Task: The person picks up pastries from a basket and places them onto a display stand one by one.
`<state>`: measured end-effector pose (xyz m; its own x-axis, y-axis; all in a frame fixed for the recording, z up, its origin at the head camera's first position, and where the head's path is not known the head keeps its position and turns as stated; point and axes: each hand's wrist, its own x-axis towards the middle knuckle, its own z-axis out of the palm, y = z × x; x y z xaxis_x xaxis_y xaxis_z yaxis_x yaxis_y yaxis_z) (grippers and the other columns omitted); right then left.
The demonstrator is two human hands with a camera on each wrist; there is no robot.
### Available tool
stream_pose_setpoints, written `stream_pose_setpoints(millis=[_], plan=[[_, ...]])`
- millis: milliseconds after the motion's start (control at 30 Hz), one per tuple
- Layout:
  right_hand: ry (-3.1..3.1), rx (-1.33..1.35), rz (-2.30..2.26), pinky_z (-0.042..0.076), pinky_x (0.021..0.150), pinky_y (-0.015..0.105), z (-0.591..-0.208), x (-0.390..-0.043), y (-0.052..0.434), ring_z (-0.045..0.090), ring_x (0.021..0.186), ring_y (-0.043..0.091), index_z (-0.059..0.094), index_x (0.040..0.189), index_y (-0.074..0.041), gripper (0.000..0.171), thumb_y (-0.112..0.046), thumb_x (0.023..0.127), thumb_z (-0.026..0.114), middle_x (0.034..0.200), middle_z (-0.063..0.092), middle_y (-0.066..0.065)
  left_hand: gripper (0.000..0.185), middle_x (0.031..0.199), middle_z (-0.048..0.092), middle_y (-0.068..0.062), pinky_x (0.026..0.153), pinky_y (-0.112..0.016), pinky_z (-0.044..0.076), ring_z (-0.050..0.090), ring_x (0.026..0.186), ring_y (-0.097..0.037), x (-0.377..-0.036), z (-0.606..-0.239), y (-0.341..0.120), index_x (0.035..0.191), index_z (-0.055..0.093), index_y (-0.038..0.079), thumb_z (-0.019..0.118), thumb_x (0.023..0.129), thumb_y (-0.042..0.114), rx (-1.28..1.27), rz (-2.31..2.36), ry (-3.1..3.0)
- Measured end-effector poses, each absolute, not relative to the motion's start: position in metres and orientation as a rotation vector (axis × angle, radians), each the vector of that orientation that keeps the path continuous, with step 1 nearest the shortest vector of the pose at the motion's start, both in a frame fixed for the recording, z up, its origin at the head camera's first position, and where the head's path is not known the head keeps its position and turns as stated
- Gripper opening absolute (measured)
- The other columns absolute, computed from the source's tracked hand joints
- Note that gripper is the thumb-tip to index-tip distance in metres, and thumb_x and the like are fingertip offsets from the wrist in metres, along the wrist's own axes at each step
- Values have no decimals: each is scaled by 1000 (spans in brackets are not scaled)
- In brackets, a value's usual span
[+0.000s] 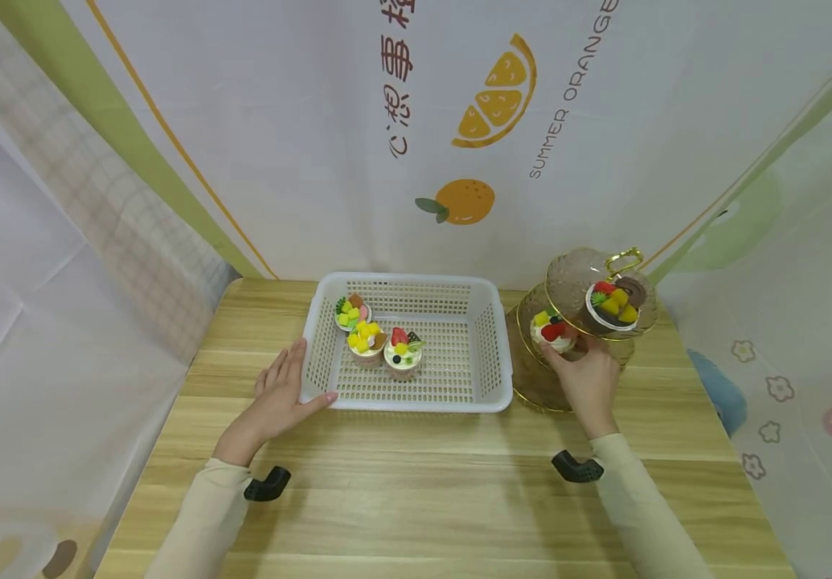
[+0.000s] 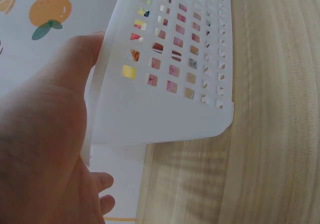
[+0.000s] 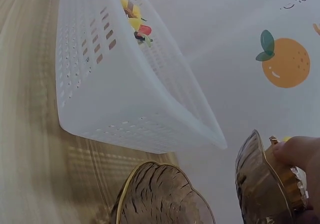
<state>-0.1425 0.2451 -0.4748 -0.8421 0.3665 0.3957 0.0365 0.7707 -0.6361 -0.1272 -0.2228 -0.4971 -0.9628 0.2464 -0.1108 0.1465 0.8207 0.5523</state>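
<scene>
On the far left I see my left hand (image 1: 281,394) laid flat against the near left corner of the white basket (image 1: 491,354), fingers straight up its side wall and thumb along the front rim. It rests there without curling round anything. The left wrist view confirms it: my palm (image 2: 45,149) against the perforated wall (image 2: 165,104).

Inside the basket I count three fruit cupcakes, clustered in the left half: one at the back (image 1: 352,312), one in the middle (image 1: 366,341) and one with a strawberry slice (image 1: 403,351) just beside it. The right half holds nothing else I can make out.

Further right stands a tiered amber glass stand (image 1: 531,386) with gold rims, touching the basket's right wall. I count two cupcakes on it: one on the middle tier (image 1: 551,330), one on the top tier (image 1: 612,304) below the gold loop handle (image 1: 624,259).

My right hand (image 1: 589,378) pinches the middle-tier cupcake from the front. In the right wrist view only a fingertip (image 3: 297,151) shows at the tier's edge, and the grip itself is cut off.
</scene>
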Motion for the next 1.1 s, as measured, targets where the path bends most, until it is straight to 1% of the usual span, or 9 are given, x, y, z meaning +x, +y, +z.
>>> stream_pose_setpoints(millis=[200,433,567,633,767,900,1000,1100], plan=[[-2480,-313,839,42,71,47,-474,-141,243,64,85,37,67,101,-1,48,-36,75,85,92,72,21,110,165,3,-28,111,-76,0,1,150,-52,-127,-497,-223,158,-4,0,62,90,57,302,839,2822],[-2497,-284,787,42,71,45,-475,-142,244,61,84,33,65,103,-3,51,-39,73,87,90,69,18,110,164,5,-30,110,-78,2,3,149,-53,-126,-493,-221,158,-2,-2,62,90,57,304,843,2827],[-2489,-266,795,42,71,44,-475,-142,244,61,85,33,65,105,-3,53,-38,73,87,91,69,18,109,164,6,-30,110,-78,2,4,149,-53,-126,-492,-221,158,-3,-1,62,90,57,304,843,2828],[-2489,-262,801,42,71,44,-475,-141,244,61,86,33,65,107,-3,53,-38,73,87,93,69,19,109,164,6,-30,110,-78,2,3,149,-53,-126,-492,-221,158,-3,-1,62,90,56,305,844,2829],[-2496,-261,792,43,72,46,-476,-140,245,61,87,34,65,107,-2,54,-38,72,88,94,69,19,109,164,6,-30,110,-78,3,4,149,-53,-126,-492,-221,158,-2,-1,62,90,56,307,846,2830],[-2495,-253,802,47,79,52,-475,-136,247,66,93,37,68,108,-2,57,-40,71,88,99,72,20,109,164,6,-30,110,-77,3,4,149,-52,-125,-492,-221,158,-2,0,61,91,56,304,842,2835],[-2482,-264,854,46,86,54,-473,-130,248,66,100,39,69,111,-2,57,-40,72,88,105,73,21,109,164,6,-30,110,-77,2,3,150,-52,-126,-493,-222,158,-3,0,61,91,57,303,844,2834],[-2461,-287,908,43,92,55,-469,-121,248,62,106,40,68,115,-2,58,-37,74,87,110,72,21,109,164,5,-29,111,-77,2,3,150,-52,-126,-494,-222,158,-3,0,61,90,57,300,842,2832]])
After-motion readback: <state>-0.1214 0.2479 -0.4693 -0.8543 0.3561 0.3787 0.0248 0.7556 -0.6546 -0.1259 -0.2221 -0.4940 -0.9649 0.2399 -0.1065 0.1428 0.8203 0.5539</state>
